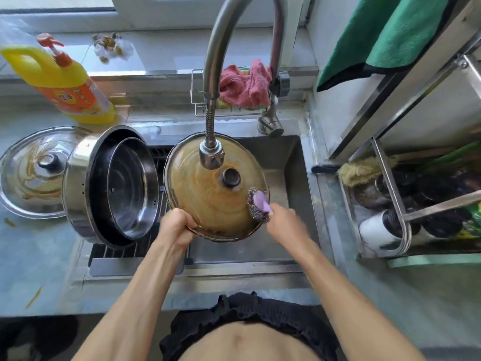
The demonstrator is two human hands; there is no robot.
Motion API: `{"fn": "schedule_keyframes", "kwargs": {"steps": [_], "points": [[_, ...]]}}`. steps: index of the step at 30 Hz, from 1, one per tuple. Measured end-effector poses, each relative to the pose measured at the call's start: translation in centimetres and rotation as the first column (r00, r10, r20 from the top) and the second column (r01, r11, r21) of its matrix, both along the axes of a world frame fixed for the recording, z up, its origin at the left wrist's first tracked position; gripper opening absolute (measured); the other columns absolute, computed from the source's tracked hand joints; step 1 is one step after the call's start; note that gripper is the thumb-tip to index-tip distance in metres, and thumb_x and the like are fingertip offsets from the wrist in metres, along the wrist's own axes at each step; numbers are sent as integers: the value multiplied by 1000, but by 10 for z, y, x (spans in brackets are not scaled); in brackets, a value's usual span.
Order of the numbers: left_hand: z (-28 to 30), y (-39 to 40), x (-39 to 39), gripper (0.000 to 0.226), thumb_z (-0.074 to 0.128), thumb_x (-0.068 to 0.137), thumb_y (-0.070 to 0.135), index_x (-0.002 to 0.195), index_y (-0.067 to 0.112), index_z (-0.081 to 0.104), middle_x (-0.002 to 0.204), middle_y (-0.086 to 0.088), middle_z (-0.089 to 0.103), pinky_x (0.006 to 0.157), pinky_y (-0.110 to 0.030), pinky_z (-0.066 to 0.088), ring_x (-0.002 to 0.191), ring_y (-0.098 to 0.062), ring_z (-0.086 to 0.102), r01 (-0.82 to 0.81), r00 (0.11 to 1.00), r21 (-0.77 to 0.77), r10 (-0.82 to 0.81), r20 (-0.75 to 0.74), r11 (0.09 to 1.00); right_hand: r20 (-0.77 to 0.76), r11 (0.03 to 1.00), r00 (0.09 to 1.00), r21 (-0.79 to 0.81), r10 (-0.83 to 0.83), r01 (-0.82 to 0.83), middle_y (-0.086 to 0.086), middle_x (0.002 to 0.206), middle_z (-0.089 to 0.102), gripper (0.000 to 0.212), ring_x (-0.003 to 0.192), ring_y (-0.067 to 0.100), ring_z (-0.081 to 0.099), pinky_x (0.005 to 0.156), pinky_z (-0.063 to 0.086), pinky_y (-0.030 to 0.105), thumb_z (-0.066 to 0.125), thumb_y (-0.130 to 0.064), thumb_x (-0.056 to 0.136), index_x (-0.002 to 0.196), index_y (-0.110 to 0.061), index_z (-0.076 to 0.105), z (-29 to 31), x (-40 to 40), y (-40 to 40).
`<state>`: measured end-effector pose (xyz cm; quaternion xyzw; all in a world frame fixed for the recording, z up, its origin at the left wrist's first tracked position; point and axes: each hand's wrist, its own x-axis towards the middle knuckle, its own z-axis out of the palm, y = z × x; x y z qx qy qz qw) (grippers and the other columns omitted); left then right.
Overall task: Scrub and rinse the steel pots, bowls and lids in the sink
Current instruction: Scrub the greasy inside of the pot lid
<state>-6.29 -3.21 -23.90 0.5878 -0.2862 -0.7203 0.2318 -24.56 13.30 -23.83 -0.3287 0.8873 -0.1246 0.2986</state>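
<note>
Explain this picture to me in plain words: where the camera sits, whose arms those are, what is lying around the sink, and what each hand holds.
There is no machine here. One wide-angle camera worn on a person's head looks down at their own bare arms over a steel sink. The left hand grips the rim of a round brown-stained steel lid, held tilted under the grey curved tap. The right hand holds a steel-wool scrubber with a purple handle against the lid's edge. To the left, a steel pot lying on its side holds a steel bowl; beside it rests a second stained lid, and behind stands a yellow detergent bottle.
</note>
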Motion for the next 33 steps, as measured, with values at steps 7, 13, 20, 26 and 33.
{"fn": "schedule_keyframes", "kwargs": {"steps": [7, 13, 20, 26, 33], "points": [[10, 30, -20, 52, 34, 46, -20, 92, -9, 56, 78, -19, 53, 58, -28, 40, 68, -32, 54, 88, 996, -132, -84, 38, 987, -235, 959, 951, -149, 203, -241, 20, 98, 67, 41, 88, 43, 64, 64, 34, 40, 37, -12, 97, 136, -22, 44, 46, 46, -12], [15, 35, -23, 38, 23, 57, -29, 59, 6, 38, 49, -4, 41, 50, -22, 28, 48, -22, 41, 114, 989, -186, -93, 119, 976, -284, 952, 937, -165, 203, -257, 20, 100, 67, 34, 90, 44, 64, 64, 35, 41, 31, -14, 99, 129, -18, 47, 59, 26, -44], [11, 34, 3, 33, 36, 40, -14, 68, 3, 44, 71, -10, 45, 59, -28, 32, 64, -27, 46, 22, 998, -109, -17, 54, 994, -118, 997, 993, -70, 28, -36, 19, 111, 62, 29, 102, 42, 59, 74, 39, 39, 38, -18, 96, 121, -20, 53, 26, -26, -49], [20, 23, -5, 30, 30, 61, -25, 67, 3, 41, 67, -8, 44, 53, -22, 35, 62, -25, 46, -34, 994, -152, 50, 100, 988, -46, 982, 996, -176, -82, 72, 20, 110, 64, 27, 99, 41, 58, 79, 46, 43, 36, -28, 100, 113, -23, 58, 33, -49, -37], [9, 32, -10, 37, 34, 33, -5, 66, 10, 38, 68, -3, 35, 57, -28, 21, 62, -21, 36, 35, 996, -198, -18, 91, 979, -110, 988, 989, -104, 101, -113, 17, 109, 64, 28, 98, 42, 59, 71, 38, 40, 34, -30, 99, 110, -22, 59, 49, -26, -32]]}}
